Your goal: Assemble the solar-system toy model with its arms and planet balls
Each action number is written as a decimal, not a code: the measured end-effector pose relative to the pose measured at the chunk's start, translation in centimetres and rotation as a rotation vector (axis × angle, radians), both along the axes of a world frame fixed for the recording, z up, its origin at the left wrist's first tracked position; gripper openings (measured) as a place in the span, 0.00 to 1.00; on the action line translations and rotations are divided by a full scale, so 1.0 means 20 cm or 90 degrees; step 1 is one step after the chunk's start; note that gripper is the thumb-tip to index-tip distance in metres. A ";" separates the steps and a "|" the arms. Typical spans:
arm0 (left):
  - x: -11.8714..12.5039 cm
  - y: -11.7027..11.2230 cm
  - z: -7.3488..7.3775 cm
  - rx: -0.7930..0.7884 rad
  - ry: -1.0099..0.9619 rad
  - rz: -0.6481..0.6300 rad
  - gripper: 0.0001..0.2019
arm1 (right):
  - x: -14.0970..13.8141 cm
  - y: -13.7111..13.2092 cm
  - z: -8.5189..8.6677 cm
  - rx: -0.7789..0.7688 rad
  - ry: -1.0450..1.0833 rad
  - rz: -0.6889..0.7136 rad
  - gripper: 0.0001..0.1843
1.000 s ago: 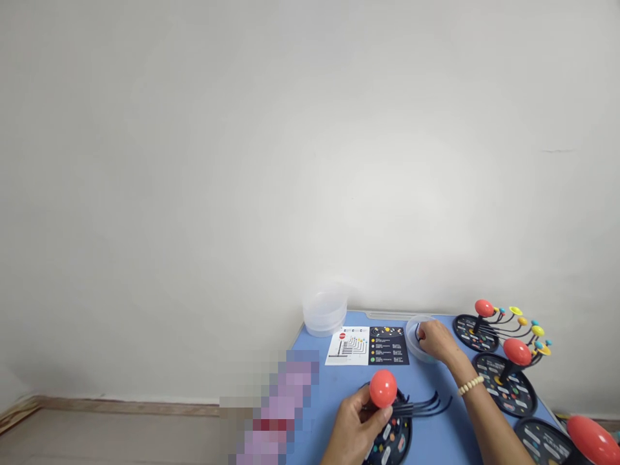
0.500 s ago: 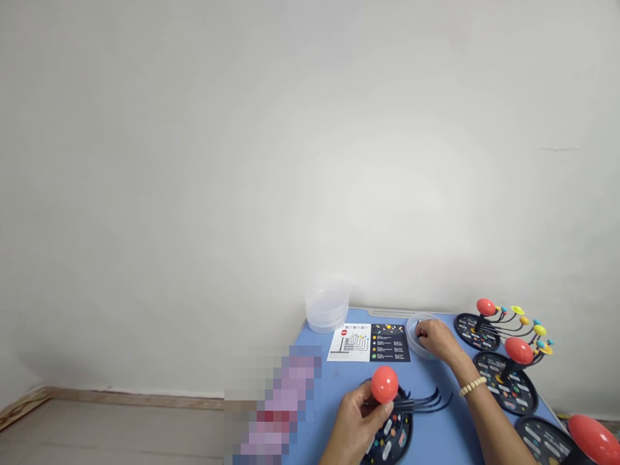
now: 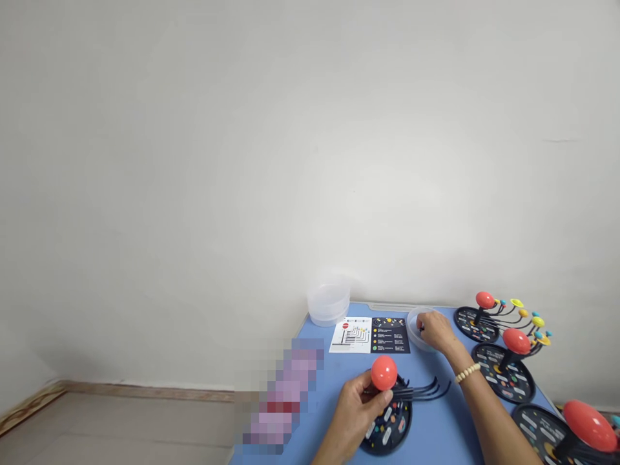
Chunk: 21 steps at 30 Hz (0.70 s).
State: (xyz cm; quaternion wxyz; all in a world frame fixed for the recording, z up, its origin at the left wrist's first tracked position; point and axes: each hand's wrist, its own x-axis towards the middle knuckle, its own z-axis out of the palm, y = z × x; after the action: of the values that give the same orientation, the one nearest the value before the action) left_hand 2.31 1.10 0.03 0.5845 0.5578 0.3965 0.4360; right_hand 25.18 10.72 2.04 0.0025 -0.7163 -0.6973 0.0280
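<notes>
Left hand (image 3: 357,408), black model (image 3: 393,421), glossy red ball (image 3: 383,372)

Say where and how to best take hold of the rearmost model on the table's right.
Probably by the left rim of its flat, round black base, coming from the left: the coloured balls stick out rightward on thin arms, which look easier to bend.
</notes>
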 end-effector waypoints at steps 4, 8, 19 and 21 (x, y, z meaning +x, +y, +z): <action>0.00 0.01 -0.01 0.010 0.003 0.001 0.13 | -0.01 -0.01 0.02 -0.004 -0.002 -0.011 0.13; -0.01 0.01 -0.01 0.031 0.006 -0.003 0.13 | 0.00 0.00 0.01 0.005 0.021 -0.013 0.13; -0.01 0.01 -0.02 0.040 -0.004 -0.010 0.12 | 0.08 -0.01 -0.03 0.116 0.210 -0.002 0.10; -0.01 0.01 -0.02 0.037 -0.005 -0.010 0.11 | 0.10 -0.02 -0.01 0.149 0.273 0.004 0.04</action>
State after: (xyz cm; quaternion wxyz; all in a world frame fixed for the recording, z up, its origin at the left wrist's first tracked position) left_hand 2.02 1.32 -0.39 0.5732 0.5760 0.3768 0.4447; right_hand 27.12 10.36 1.91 0.2336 -0.6864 -0.6816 0.0984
